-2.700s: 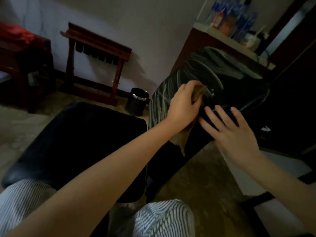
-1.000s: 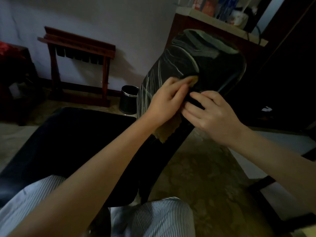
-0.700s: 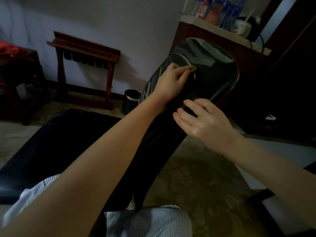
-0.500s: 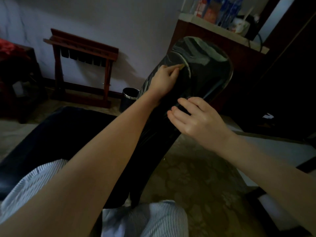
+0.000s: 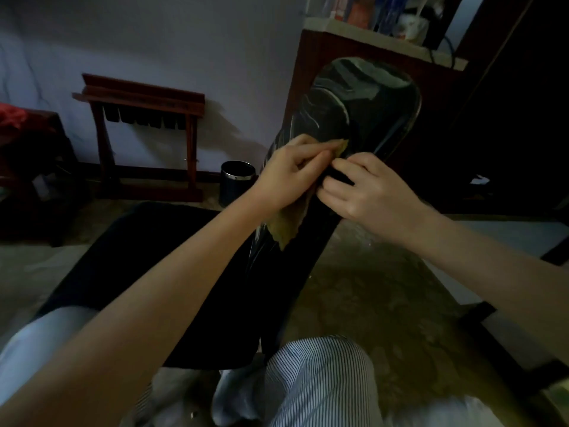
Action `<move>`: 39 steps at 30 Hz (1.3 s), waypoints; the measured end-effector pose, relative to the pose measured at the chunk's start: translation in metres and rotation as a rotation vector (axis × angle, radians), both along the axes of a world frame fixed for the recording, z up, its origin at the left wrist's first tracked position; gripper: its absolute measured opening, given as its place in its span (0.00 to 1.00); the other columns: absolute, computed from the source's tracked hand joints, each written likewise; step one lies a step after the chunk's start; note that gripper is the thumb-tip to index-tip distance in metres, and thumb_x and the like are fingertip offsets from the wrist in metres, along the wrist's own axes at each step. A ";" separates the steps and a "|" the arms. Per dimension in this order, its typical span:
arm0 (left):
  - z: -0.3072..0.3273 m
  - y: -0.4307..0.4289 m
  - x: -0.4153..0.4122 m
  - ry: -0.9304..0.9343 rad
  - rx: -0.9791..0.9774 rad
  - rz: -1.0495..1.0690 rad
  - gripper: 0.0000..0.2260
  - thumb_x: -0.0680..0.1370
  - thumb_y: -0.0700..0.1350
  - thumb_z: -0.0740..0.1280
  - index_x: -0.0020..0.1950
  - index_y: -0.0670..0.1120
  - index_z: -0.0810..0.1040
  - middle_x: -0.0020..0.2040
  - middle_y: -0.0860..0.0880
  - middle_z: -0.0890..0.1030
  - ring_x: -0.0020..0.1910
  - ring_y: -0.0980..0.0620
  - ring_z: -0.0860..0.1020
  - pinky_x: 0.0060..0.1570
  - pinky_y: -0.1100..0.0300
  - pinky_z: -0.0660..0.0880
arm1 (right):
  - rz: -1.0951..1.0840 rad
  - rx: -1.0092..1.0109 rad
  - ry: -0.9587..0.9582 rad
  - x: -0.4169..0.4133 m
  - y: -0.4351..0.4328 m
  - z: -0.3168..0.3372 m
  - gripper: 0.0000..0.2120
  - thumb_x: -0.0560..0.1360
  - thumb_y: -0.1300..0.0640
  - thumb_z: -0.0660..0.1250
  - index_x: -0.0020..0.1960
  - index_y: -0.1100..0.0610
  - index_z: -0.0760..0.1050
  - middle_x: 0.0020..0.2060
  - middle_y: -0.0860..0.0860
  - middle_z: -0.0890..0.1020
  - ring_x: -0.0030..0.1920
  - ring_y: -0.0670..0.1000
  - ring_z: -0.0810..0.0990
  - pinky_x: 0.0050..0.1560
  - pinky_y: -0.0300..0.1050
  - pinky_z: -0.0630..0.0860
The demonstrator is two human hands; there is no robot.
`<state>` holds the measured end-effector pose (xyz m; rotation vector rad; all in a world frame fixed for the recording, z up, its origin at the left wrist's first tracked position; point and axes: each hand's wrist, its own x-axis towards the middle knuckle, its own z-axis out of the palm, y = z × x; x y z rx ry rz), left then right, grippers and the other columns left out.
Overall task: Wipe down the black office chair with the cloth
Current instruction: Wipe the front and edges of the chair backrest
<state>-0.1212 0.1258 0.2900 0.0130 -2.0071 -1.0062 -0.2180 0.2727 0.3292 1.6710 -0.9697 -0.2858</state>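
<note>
Left hand (image 5: 289, 174) presses cloth (image 5: 284, 228) (fingers curled) against chair (image 5: 369, 103)

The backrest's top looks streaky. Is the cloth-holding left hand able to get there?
Probably yes: the left hand presses the cloth on the backrest midway, and nothing stands between it and the top.

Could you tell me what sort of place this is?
Probably a room in a home or small office: black office chair, wooden rack and bin by the wall, bottles on a counter.

Left hand (image 5: 289, 172) clenched, right hand (image 5: 368, 189) curled — touching
</note>
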 end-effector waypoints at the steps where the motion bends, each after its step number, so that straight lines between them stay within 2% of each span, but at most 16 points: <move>1: 0.003 -0.002 -0.001 -0.006 -0.036 0.016 0.15 0.78 0.45 0.61 0.63 0.46 0.76 0.44 0.56 0.72 0.44 0.63 0.74 0.51 0.66 0.71 | -0.006 0.007 -0.004 0.000 0.000 -0.001 0.11 0.76 0.68 0.60 0.46 0.58 0.80 0.42 0.52 0.82 0.50 0.56 0.82 0.54 0.49 0.72; 4: 0.017 -0.016 -0.011 -0.048 -0.154 0.083 0.16 0.77 0.47 0.61 0.63 0.47 0.77 0.42 0.58 0.71 0.41 0.62 0.73 0.46 0.62 0.71 | -0.007 0.013 -0.028 -0.003 0.001 -0.001 0.13 0.76 0.69 0.59 0.47 0.59 0.81 0.43 0.53 0.83 0.50 0.57 0.82 0.54 0.50 0.70; 6: 0.028 -0.025 -0.019 -0.092 -0.244 0.130 0.15 0.78 0.47 0.61 0.63 0.49 0.77 0.42 0.55 0.71 0.40 0.58 0.73 0.45 0.58 0.72 | -0.012 0.019 -0.034 -0.005 0.001 0.001 0.14 0.76 0.70 0.58 0.48 0.59 0.81 0.44 0.53 0.83 0.50 0.57 0.82 0.54 0.50 0.69; 9: 0.047 -0.037 -0.038 -0.189 -0.340 0.188 0.14 0.80 0.48 0.61 0.63 0.49 0.77 0.47 0.49 0.73 0.45 0.51 0.75 0.47 0.54 0.72 | -0.012 0.014 -0.045 -0.010 -0.001 -0.001 0.12 0.76 0.69 0.60 0.50 0.60 0.80 0.46 0.54 0.83 0.51 0.57 0.82 0.55 0.50 0.69; 11: 0.059 -0.045 -0.054 -0.257 -0.357 0.233 0.13 0.80 0.49 0.60 0.62 0.49 0.78 0.52 0.46 0.76 0.50 0.49 0.75 0.49 0.55 0.71 | -0.017 0.018 -0.050 -0.015 -0.002 -0.004 0.11 0.75 0.69 0.62 0.52 0.60 0.80 0.46 0.54 0.83 0.52 0.58 0.81 0.57 0.50 0.69; 14: 0.072 -0.058 -0.076 -0.348 -0.357 0.296 0.14 0.81 0.51 0.59 0.55 0.46 0.81 0.47 0.48 0.78 0.46 0.50 0.76 0.45 0.55 0.70 | -0.025 0.012 -0.055 -0.022 -0.003 -0.005 0.10 0.75 0.69 0.63 0.53 0.60 0.79 0.47 0.54 0.82 0.53 0.58 0.81 0.57 0.50 0.69; 16: 0.077 -0.065 -0.088 -0.407 -0.362 0.352 0.15 0.80 0.52 0.58 0.46 0.43 0.79 0.43 0.47 0.78 0.45 0.46 0.77 0.40 0.56 0.68 | -0.021 0.001 -0.055 -0.027 -0.004 -0.006 0.10 0.76 0.69 0.63 0.53 0.60 0.79 0.47 0.54 0.82 0.53 0.58 0.81 0.57 0.50 0.69; 18: 0.077 -0.066 -0.094 -0.418 -0.335 0.383 0.14 0.80 0.51 0.58 0.43 0.44 0.77 0.44 0.45 0.78 0.45 0.45 0.77 0.39 0.58 0.66 | -0.019 -0.001 -0.055 -0.032 -0.005 -0.008 0.10 0.76 0.69 0.64 0.53 0.60 0.79 0.47 0.54 0.82 0.53 0.58 0.81 0.57 0.50 0.70; 20: 0.075 -0.059 -0.091 -0.387 -0.282 0.351 0.15 0.81 0.50 0.58 0.50 0.43 0.80 0.48 0.44 0.80 0.48 0.46 0.77 0.40 0.58 0.66 | -0.018 -0.003 -0.055 -0.037 -0.006 -0.008 0.09 0.75 0.69 0.65 0.53 0.60 0.78 0.48 0.54 0.82 0.54 0.58 0.81 0.58 0.50 0.69; 24: 0.055 -0.030 -0.065 -0.276 -0.115 0.168 0.14 0.81 0.47 0.58 0.64 0.48 0.77 0.57 0.45 0.75 0.57 0.50 0.74 0.56 0.58 0.68 | 0.010 0.004 -0.052 -0.044 -0.007 -0.007 0.09 0.76 0.68 0.62 0.54 0.61 0.76 0.48 0.54 0.83 0.54 0.58 0.81 0.58 0.50 0.69; 26: 0.039 -0.014 -0.048 -0.190 -0.098 0.101 0.15 0.81 0.46 0.59 0.67 0.49 0.74 0.57 0.46 0.73 0.58 0.51 0.74 0.60 0.57 0.69 | -0.003 0.018 -0.036 -0.042 -0.006 -0.005 0.09 0.77 0.68 0.62 0.53 0.60 0.77 0.48 0.54 0.83 0.54 0.57 0.81 0.59 0.50 0.69; 30: 0.017 0.010 -0.025 -0.158 -0.090 0.083 0.18 0.81 0.44 0.58 0.71 0.48 0.68 0.57 0.48 0.70 0.56 0.53 0.73 0.56 0.62 0.69 | -0.055 0.049 -0.018 -0.033 -0.004 -0.001 0.08 0.77 0.67 0.62 0.49 0.58 0.78 0.44 0.53 0.81 0.52 0.58 0.81 0.58 0.50 0.69; 33: 0.004 0.017 -0.021 -0.142 0.050 0.113 0.20 0.82 0.47 0.56 0.74 0.50 0.61 0.61 0.48 0.68 0.59 0.52 0.71 0.57 0.64 0.67 | -0.113 0.109 0.030 -0.026 -0.002 0.003 0.12 0.78 0.69 0.55 0.50 0.60 0.76 0.46 0.55 0.81 0.52 0.59 0.80 0.55 0.51 0.69; 34: -0.001 0.017 -0.021 -0.120 0.129 0.139 0.21 0.81 0.49 0.56 0.73 0.51 0.60 0.63 0.47 0.67 0.62 0.51 0.69 0.60 0.62 0.65 | -0.139 0.123 0.057 -0.025 -0.002 0.006 0.14 0.78 0.70 0.51 0.50 0.60 0.75 0.47 0.55 0.80 0.52 0.60 0.79 0.54 0.51 0.69; 36: -0.010 0.019 -0.022 -0.075 0.265 0.238 0.21 0.77 0.56 0.56 0.69 0.52 0.64 0.64 0.47 0.65 0.64 0.48 0.66 0.65 0.51 0.64 | -0.177 0.157 0.088 -0.024 -0.006 0.008 0.14 0.78 0.70 0.50 0.53 0.61 0.73 0.50 0.56 0.79 0.54 0.62 0.78 0.55 0.53 0.71; 39: -0.025 0.024 -0.021 -0.057 0.287 0.352 0.23 0.74 0.60 0.51 0.62 0.52 0.73 0.61 0.49 0.67 0.62 0.48 0.67 0.62 0.45 0.66 | -0.211 0.198 0.087 -0.025 -0.013 0.010 0.12 0.74 0.66 0.59 0.56 0.60 0.73 0.53 0.60 0.79 0.56 0.67 0.77 0.60 0.61 0.71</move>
